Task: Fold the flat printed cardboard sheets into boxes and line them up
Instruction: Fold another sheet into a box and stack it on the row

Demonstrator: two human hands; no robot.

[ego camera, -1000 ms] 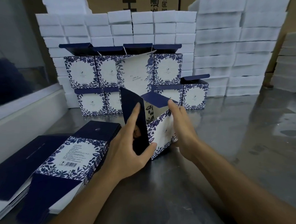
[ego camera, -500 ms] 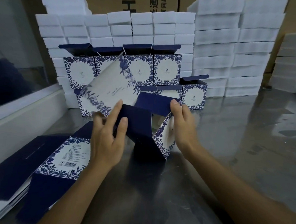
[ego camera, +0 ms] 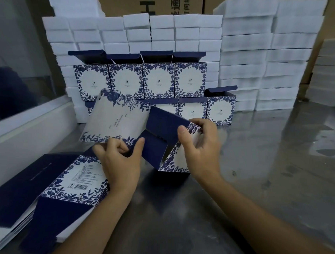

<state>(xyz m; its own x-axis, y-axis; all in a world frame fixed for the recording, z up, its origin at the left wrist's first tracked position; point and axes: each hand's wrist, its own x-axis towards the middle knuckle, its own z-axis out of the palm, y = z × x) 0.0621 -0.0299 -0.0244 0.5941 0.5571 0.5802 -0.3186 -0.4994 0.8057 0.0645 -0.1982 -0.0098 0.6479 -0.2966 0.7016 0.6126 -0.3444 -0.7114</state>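
A half-formed box [ego camera: 163, 144] sits tilted on the steel table [ego camera: 268, 161], caught between two hands in mid-assembly. The left hand [ego camera: 118, 166] is curled closed, thumb and fingers pinching the near edge of the large floral panel where it meets a navy flap — apparently to steady the fold line while the flap goes in. The right hand [ego camera: 201, 150] is partly closed on the box's right wall, thumb on the inside and fingers wrapped over the top edge, which holds that side square; the box rests on one lower corner so its open end faces the worker.

At near left lies the stack of flat sheets [ego camera: 56, 187], barcode side up, kept within easy reach of the left hand. At the far side, finished boxes [ego camera: 157, 79] stand in two rows with lids up against a wall of white foam blocks [ego camera: 255, 47] — the lower row ends at the right, likely where this box will go.
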